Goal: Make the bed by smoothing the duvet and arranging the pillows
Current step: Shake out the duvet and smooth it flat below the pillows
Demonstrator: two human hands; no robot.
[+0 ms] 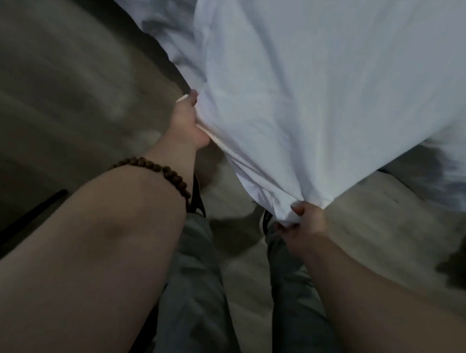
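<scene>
Head view, looking steeply down. White duvet [331,86] across the upper centre and right of the frame, held up in the air above the floor [52,84] and in front of the legs, drawn into creases converging on the two grips. Behind it, a second, grey-shadowed fold of the same white fabric at upper left and at the right edge. At the duvet's left border, just left of centre, the left hand [187,122]: thumb laid over the front face, fingers curled behind, clamped on the hem, a narrow cream-coloured edge showing at the grip. On the left wrist, a bracelet [158,169] of brown wooden beads. Lower and to the right, at the lowest point of the duvet, the right hand [304,223]: fingers closed tight together round a gathered bunch of fabric, fingertips tucked into the folds. Both forearms bare, entering from the bottom corners. Grey trousers [193,270] between the forearms, directly beneath the hanging fabric. Dark shoes [198,198] just visible at the trouser cuffs, partly hidden by the left wrist and the duvet. Floor surface pale, brownish and blurred. Dark narrow strip [30,216] on the floor at lower left, kind not discernible.
</scene>
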